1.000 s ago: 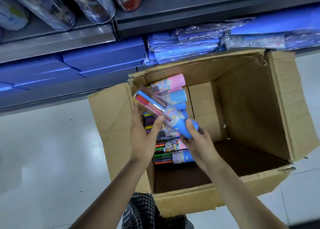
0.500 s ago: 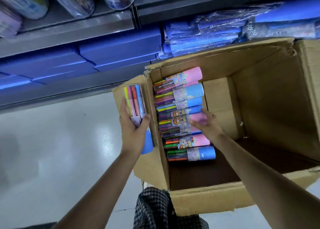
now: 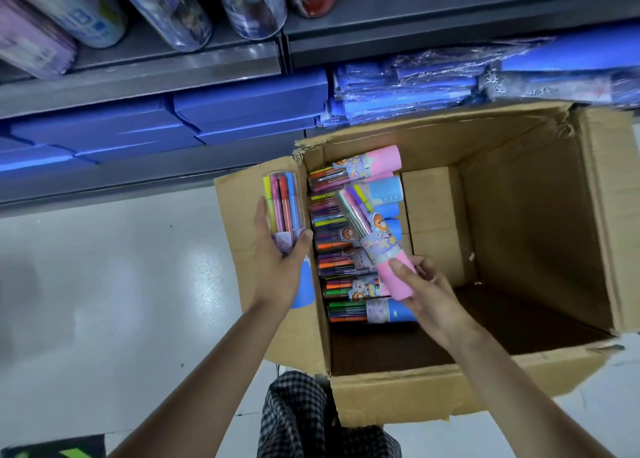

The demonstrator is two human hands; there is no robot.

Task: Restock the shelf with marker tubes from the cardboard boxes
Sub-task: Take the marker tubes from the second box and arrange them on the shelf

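The grey metal shelf (image 3: pixel 207 73) is seen across the top, stocked with tall printed tubes (image 3: pixel 162 7) above and flat blue boxes (image 3: pixel 249 107) and wrapped blue packs (image 3: pixel 405 90) below. Beneath it, on the pale floor (image 3: pixel 104 284), the open cardboard box (image 3: pixel 433 398) is largely emptied: only a single row of marker tubes (image 3: pixel 346 287) remains stacked along its left inner wall.

Half a second ago the right hand was laid flat on that row; now a pink-capped marker tube (image 3: pixel 381 246) has been lifted clear of it, tilted, and is gripped at its pink end by the right hand (image 3: pixel 429 294). The blue-capped marker tube (image 3: pixel 284 211) is still held upright in the left hand (image 3: pixel 280 267), outside the box over its left flap, fingers curled round it.

A second tube is thus judged to be in hand, so that both could be carried to the shelf together.
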